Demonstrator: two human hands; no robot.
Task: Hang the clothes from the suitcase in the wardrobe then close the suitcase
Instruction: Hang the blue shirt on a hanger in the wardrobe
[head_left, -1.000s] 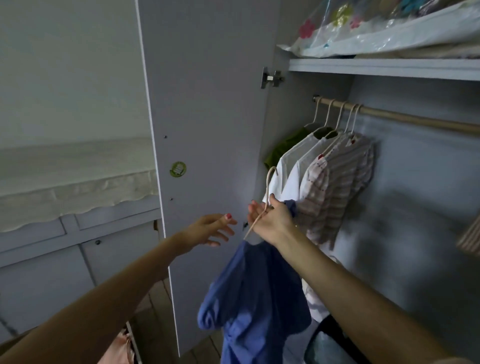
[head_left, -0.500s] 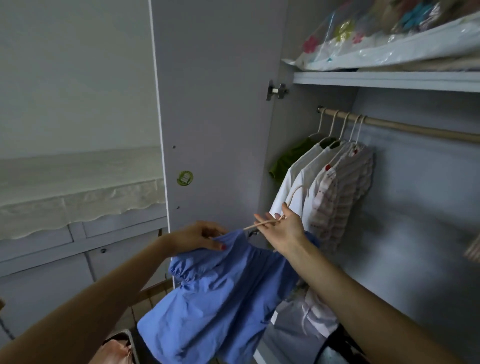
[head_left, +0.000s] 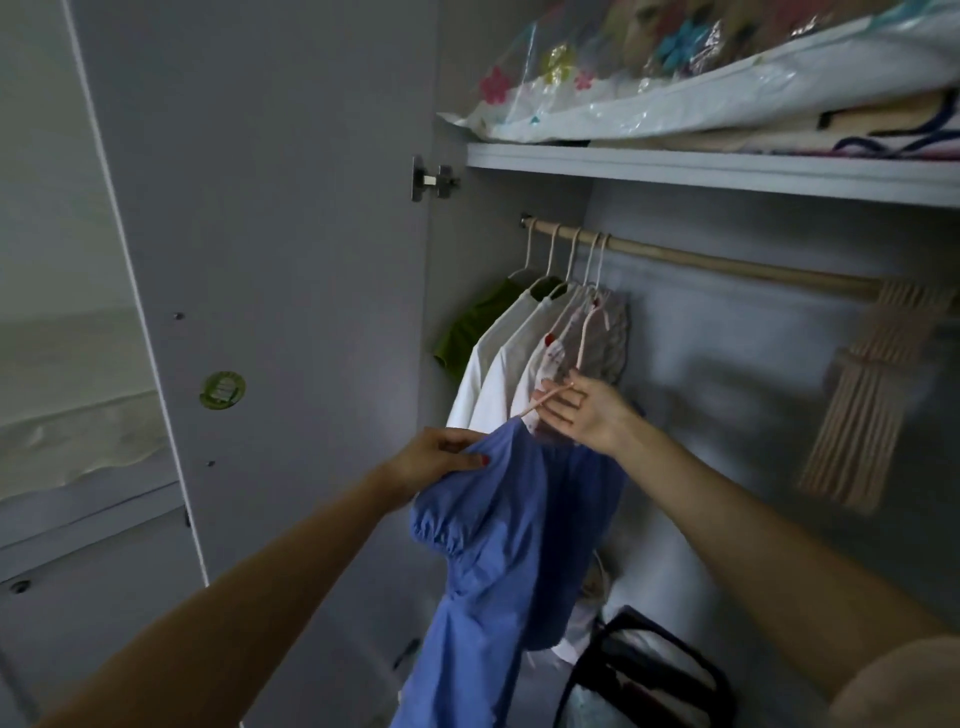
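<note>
The right hand pinches the hanger; the left hand grips the blue dress. Best lift the hook over the bare rail, right of the hung clothes.

Two hands, the left hand and the right hand, together hold one blue garment on one hanger. Five garments hang on one wooden rail. One bundle of spare hangers hangs further right along the rail.

The rail runs under the shelf, hung clothes at its left end beside the open door. Spare hangers hang well to the right. Below, seemingly on the wardrobe floor, sits a bag.
</note>
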